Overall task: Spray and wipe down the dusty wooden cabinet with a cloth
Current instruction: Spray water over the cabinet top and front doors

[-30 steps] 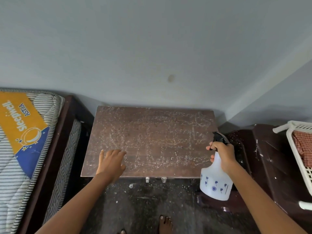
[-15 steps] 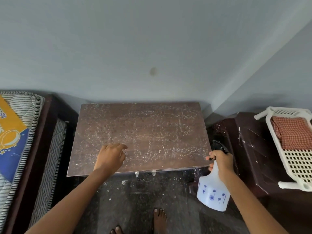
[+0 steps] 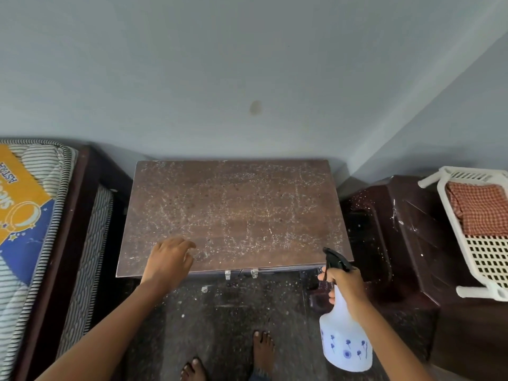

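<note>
At the bottom edge of the frame I see two bare feet point(image 3: 263, 350) on a dark speckled floor point(image 3: 228, 312), the left foot partly cut off. My right hand point(image 3: 347, 287), at lower right, is wrapped around the neck of a translucent white plastic spray bottle with blue flower prints point(image 3: 345, 345), fingers curled at its black trigger head point(image 3: 336, 259), whose nozzle points toward the upper left. The bottle hangs just off the near right corner of the brown wooden cabinet top point(image 3: 236, 213). My left hand point(image 3: 169, 259), at lower centre-left, lies palm down on the near left part of that top, fingers loosely bent and holding nothing. The cabinet fills the middle of the frame, its surface covered in pale dust streaks and specks; two small clear tabs point(image 3: 240, 273) stick out below its front edge, and I cannot make out what they are.

Left of it runs a dark wooden bed frame point(image 3: 74, 215) carrying a striped mattress with an orange and blue label point(image 3: 24, 204), cut off by the frame edge. Right of it stands a dark brown dusty cabinet-like piece point(image 3: 409, 237), and on it a white plastic lattice basket point(image 3: 483, 259) holding a red checked cloth point(image 3: 478, 210), both cropped at the right. Beyond everything rises a pale blue-grey wall point(image 3: 192, 78) with a small smudge point(image 3: 255, 107).
</note>
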A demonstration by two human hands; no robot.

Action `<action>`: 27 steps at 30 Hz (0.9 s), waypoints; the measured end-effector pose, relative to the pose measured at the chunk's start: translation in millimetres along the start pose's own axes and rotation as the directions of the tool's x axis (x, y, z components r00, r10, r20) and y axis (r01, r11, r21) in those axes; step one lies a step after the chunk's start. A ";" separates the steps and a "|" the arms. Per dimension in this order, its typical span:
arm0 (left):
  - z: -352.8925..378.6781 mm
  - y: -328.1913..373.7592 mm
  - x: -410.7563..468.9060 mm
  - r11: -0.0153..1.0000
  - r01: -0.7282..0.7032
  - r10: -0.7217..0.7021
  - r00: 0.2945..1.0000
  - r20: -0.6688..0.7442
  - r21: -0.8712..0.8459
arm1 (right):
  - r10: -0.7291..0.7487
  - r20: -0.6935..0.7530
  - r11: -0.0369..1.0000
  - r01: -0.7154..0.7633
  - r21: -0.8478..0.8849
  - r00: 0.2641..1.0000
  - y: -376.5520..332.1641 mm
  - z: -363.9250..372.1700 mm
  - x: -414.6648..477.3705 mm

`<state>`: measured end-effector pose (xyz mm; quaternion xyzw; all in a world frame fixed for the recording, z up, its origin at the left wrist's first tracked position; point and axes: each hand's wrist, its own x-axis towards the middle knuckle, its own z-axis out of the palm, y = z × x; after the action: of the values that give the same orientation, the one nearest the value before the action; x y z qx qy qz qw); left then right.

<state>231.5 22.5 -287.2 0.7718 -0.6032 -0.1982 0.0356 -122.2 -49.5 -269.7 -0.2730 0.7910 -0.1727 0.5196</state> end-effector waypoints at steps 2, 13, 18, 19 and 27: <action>-2.7 -7.0 -3.5 1.000 0.018 -0.018 1.000 0.005 -0.001 | -0.018 0.035 0.999 0.020 -0.044 0.999 0.5 10.8 -4.2; -14.4 -50.9 -26.0 0.981 0.143 -0.145 0.989 -0.001 -0.130 | -0.085 0.261 0.901 0.186 -0.392 0.962 -22.1 79.3 -39.2; -16.8 -78.0 -38.7 0.957 0.222 -0.227 0.974 -0.003 -0.188 | -0.108 0.342 0.835 0.271 -0.478 0.934 -33.2 117.4 -57.9; -17.8 -83.6 -41.0 0.948 0.244 -0.248 0.969 0.008 -0.206 | -0.102 0.379 0.819 0.293 -0.494 0.920 -35.3 125.8 -62.2; -24.4 -109.6 -52.6 0.818 0.408 -0.411 0.908 0.084 -0.407 | -0.210 0.511 0.697 0.494 -0.520 0.834 -43.1 182.9 -98.7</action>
<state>330.3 97.3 -283.2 0.8584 -0.3671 -0.3220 0.1576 87.0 -21.4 -247.0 -0.6112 0.6040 0.0669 0.5071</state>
